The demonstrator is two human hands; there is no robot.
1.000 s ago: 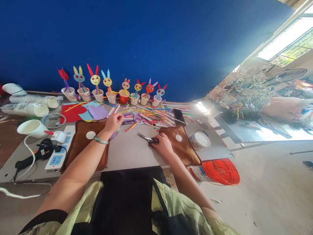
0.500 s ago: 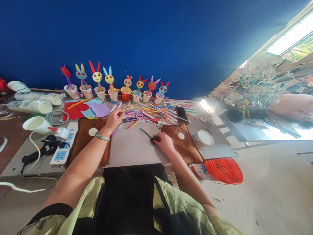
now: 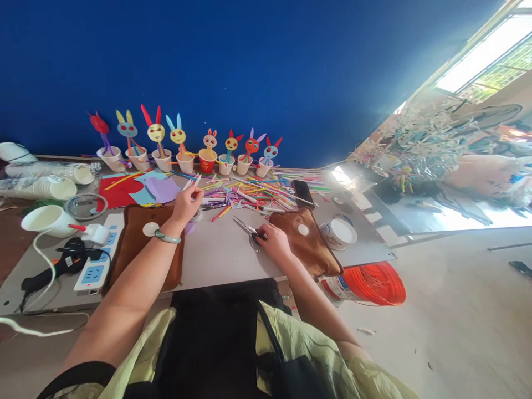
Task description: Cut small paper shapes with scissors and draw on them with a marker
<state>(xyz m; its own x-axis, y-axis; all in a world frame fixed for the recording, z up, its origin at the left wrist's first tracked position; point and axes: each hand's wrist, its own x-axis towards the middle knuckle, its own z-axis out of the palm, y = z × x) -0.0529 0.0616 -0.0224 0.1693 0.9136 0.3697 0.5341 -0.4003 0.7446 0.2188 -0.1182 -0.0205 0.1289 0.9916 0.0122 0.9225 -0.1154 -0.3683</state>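
Note:
My right hand [image 3: 274, 244] is closed around the black handles of a pair of scissors [image 3: 244, 225], low over the grey tabletop. The blades point up and to the left, slightly apart. My left hand [image 3: 187, 203], with a pale bangle on its wrist, is closed in a pinch over the left end of a pile of coloured sticks and pens [image 3: 245, 197]. Whatever its fingers hold, I cannot make out; white pen-like sticks [image 3: 193, 181] show just behind them. Brown cushion-like pouches lie under my left forearm [image 3: 135, 249] and beside my right hand [image 3: 313, 244].
Several paper cups [image 3: 185, 163] with rabbit-faced figures line the blue wall. Coloured sheets [image 3: 160, 189], a power strip [image 3: 97, 266] and a white cup [image 3: 46, 219] are left. A phone [image 3: 302, 193] and tub [image 3: 338, 233] are right; an orange bucket [image 3: 374, 284] lies below the table edge.
The view has shifted a little, so the table appears further left. The scissor blades have parted slightly. My left hand keeps its pinch in nearly the same place.

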